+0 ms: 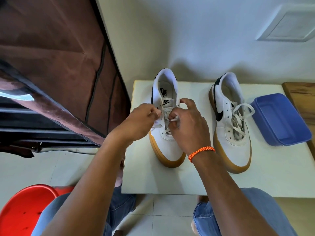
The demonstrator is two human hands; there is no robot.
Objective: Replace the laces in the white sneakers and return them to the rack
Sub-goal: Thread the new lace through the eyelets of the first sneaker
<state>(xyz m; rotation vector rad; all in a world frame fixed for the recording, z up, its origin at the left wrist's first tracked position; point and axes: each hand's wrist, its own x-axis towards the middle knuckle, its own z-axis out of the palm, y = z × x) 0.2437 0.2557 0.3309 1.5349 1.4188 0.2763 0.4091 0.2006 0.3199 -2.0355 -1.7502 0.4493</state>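
Jeans-clad knees are being shown at the bottom edge, beside a red plastic stool. Both forearms are being extended over a white table. On it, the left white sneaker is being worked on: its lace is being pinched by the curled fingers of the right hand, with the index finger raised, while the lace end at the eyelets is being gripped by the left hand. Just beside it, the right white sneaker is being left loosely laced, near a blue plastic lid. At far left, a brown fabric-covered rack is being shown.
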